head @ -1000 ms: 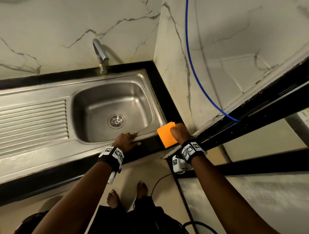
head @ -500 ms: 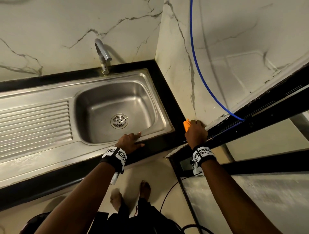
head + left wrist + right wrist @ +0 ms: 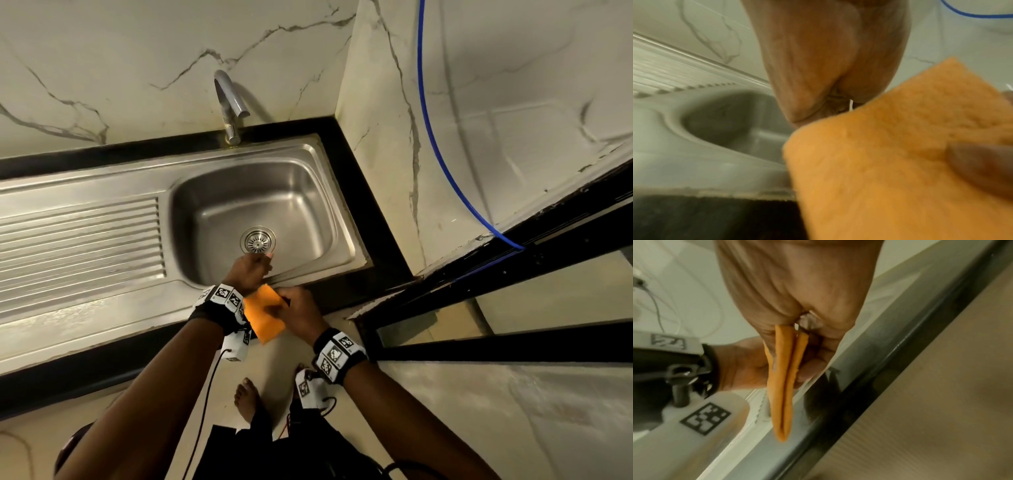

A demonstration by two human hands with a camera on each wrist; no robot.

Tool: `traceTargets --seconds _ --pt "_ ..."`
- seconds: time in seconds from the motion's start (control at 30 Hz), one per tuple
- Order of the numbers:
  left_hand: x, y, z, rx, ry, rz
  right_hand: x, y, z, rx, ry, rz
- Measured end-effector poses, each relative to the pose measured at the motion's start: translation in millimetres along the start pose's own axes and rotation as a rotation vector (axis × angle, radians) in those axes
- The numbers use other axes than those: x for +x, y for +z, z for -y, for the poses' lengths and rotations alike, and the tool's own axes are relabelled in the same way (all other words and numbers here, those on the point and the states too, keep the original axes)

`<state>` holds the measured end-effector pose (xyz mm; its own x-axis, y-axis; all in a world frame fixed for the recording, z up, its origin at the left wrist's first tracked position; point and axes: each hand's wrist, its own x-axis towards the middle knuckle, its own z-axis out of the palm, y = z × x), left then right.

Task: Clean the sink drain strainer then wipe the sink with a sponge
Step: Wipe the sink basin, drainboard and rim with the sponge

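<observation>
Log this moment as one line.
right hand grips folded orange sponge | left hand over sink front rim | strainer in drain

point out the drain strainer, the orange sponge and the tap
drain strainer point(image 3: 257, 241): head view, on its perforated centre.
orange sponge point(image 3: 263, 313): head view, on its flat orange face.
tap point(image 3: 228, 99): head view, on the curved spout.

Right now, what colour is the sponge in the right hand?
Orange. The sponge shows best in the left wrist view.
</observation>
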<state>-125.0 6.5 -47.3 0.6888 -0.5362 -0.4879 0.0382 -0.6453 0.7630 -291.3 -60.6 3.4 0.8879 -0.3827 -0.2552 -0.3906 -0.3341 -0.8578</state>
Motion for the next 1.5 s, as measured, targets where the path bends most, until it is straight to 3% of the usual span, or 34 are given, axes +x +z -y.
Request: traceTargets --seconds 0.1,0.27,0.43,0.67,0.83,0.9,0.97,1.07,1.13,1.3,1.5 --pt "0 -18 4 0.028 -0.006 -0.089 15 -17 -23 -0.096 0.081 -0.111" --pt "-15 -19 5 0.298 0.026 -0.051 23 -108 -85 -0.528 0.266 -0.410" --pt "-25 -7 1 0.403 0.083 -0.063 8 -181 -83 -0.765 0.319 -0.659" --pt "-10 6 3 0.407 0.042 -0.120 24 -183 -82 -0.507 0.171 -0.483" --pt "-11 14 -1 0.393 0.019 -0.142 18 -199 -87 -0.885 0.329 -0.465" --pt "-14 18 -3 0.391 0.011 -0.153 13 -204 -92 -1.063 0.246 -0.415" --pt "-17 20 -4 0.400 0.001 -0.151 8 -207 -92 -1.134 0.155 -0.454" --pt "-17 22 -7 0.410 -0.011 -0.165 6 -206 -90 -1.150 0.123 -0.519" --pt "-16 25 -10 0.412 -0.014 -0.166 8 -193 -94 -1.188 0.137 -0.447" --pt "-18 36 -18 0.425 -0.019 -0.187 9 -152 -111 -0.959 0.196 -0.391" --pt "-30 50 -31 0.410 0.049 -0.282 3 -155 -134 -0.814 0.128 -0.444"
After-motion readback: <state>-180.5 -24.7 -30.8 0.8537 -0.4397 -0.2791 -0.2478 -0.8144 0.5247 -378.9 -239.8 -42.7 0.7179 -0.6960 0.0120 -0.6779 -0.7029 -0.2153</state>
